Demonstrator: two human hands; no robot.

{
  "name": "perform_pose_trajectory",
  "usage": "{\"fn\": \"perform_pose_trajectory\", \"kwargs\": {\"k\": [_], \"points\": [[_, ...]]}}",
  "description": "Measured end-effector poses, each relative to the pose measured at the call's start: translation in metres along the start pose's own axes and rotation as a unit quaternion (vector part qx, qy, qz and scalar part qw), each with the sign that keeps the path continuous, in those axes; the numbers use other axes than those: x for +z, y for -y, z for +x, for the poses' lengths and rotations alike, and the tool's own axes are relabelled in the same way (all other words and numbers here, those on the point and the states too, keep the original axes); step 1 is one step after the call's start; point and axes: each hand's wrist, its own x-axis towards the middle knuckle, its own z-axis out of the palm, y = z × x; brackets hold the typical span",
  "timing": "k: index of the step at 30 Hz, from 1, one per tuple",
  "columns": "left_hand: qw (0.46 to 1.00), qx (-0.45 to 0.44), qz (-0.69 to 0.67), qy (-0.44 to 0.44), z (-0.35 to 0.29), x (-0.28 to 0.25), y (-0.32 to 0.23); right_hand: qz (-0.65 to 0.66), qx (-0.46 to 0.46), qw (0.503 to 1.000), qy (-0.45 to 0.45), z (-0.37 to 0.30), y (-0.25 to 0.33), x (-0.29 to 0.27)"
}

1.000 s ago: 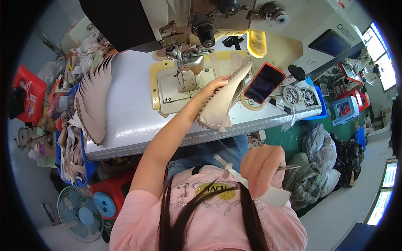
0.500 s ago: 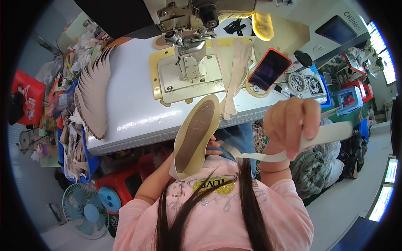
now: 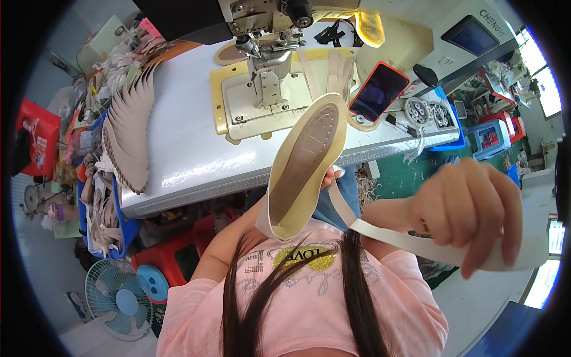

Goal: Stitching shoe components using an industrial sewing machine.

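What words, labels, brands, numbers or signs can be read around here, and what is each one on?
Sewing machine: dark lettering near its screen, legible; I won't copy it.
Pink shirt: dark letters on a yellow print; also not copied.
Red object, far left: white print, too blurred to read.
Ruler strip along the table edge: marks too small to read.
Shoe insole: marks too faint to read.

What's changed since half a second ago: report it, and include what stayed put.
The right hand has swung farther out to the right, drawing the pale strip with it. The left hand has moved the sole-shaped piece forward, toward the sewing machine. Neither hand has visibly let go. The phone and the fanned stack of pale pieces stay where they were on the table.
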Motion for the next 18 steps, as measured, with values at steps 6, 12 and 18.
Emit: {"fn": "perform_pose_trajectory", "kwargs": {"k": [6,12,18], "points": [[0.967,0.013,0.190,0.167,0.039,0.039,-0.056,-0.042,-0.081,0.995,0.038,-0.020,0.053,0.013],[0.699,0.236,0.675,0.028,0.149,0.006,-0.096,0.028,-0.121,0.983,0.133,-0.036,0.088,0.027],[0.843,0.106,0.527,0.002,0.153,0.023,-0.099,-0.038,-0.097,0.984,0.141,-0.031,0.116,0.015]]}}
